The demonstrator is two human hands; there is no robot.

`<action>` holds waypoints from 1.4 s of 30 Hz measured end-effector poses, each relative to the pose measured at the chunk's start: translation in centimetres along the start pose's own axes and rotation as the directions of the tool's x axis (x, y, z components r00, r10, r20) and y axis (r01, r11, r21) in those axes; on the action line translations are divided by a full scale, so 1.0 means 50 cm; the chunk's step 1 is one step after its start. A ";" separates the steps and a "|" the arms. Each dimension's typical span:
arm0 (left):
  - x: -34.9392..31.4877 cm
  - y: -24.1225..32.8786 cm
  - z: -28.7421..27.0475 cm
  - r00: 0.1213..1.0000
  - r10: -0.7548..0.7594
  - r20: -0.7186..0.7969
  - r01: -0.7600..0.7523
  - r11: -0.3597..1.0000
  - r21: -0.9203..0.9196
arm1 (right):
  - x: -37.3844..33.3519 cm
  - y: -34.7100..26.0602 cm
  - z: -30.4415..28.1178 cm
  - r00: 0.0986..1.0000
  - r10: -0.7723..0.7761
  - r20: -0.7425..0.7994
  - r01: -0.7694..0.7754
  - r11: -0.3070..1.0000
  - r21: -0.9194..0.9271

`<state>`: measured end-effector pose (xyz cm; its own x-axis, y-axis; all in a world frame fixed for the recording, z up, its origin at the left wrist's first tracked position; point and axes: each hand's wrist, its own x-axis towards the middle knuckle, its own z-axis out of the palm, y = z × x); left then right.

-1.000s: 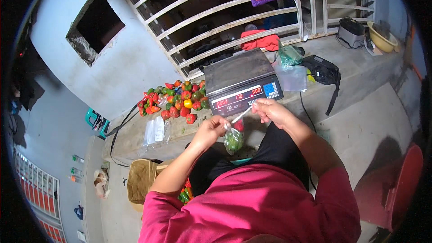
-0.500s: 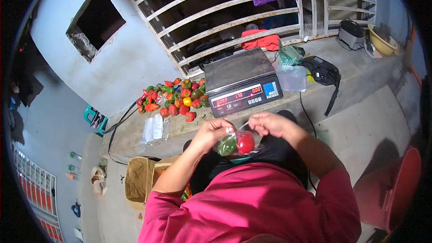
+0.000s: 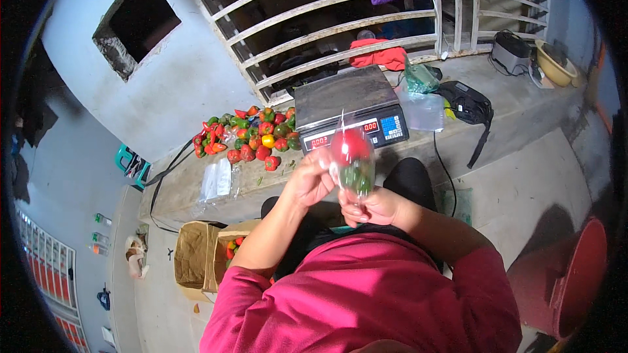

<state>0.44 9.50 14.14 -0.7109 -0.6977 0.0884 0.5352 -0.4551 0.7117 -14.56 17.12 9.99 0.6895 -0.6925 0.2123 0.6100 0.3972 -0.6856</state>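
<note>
A clear plastic bag (image 3: 362, 165) stands raised in front of my body, with a red bell pepper (image 3: 351, 145) above a green bell pepper (image 3: 357, 179) inside it. My left hand (image 3: 311, 180) is closed on the bag's left side, fingertips pinching the film. From below, my right hand (image 3: 371, 208) grips the bag's lower end under the green pepper. Just beyond the bag is a digital scale (image 3: 347, 99) with a flat dark platform; the bag covers part of its lit display. Left of the scale lies a pile of red, green and yellow bell peppers (image 3: 248, 134).
Flat clear bags (image 3: 216, 180) lie on the concrete ledge (image 3: 176, 180) at left, and more bags (image 3: 425, 111) beside a black pouch (image 3: 466, 101) at right. Cardboard boxes (image 3: 194, 255) stand on the floor at lower left. A large red bin (image 3: 562, 281) is at lower right.
The bag has risen away from my lap toward the scale and turned upright, red pepper now on top. My right hand has moved from the bag's upper edge to its lower end.
</note>
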 end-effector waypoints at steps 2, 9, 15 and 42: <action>-0.024 0.005 -0.009 0.988 -0.061 0.141 0.031 0.978 0.204 | -0.017 0.007 -0.058 0.996 0.082 -0.034 -0.084 0.994 -0.070; -0.034 0.015 -0.029 0.999 0.045 0.025 -0.026 0.022 0.999 | 0.008 -0.095 -0.100 0.880 0.045 -0.472 -0.388 0.642 -0.662; 0.014 -0.047 -0.034 0.900 0.433 0.052 -0.006 -0.106 0.994 | 0.059 -0.062 -0.087 0.728 -0.568 -0.384 -0.267 0.281 -0.922; 0.083 -0.210 -0.044 0.904 -0.139 -0.404 0.288 0.896 0.338 | -0.079 -0.022 -0.103 0.592 -0.770 -0.238 -0.499 -0.119 -0.858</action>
<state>-7.14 10.18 5.49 -0.5328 -0.7912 -0.3003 0.1205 -0.4222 0.8985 -19.95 16.31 6.34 -0.1539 -0.8591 0.4882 -0.7520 -0.2186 -0.6218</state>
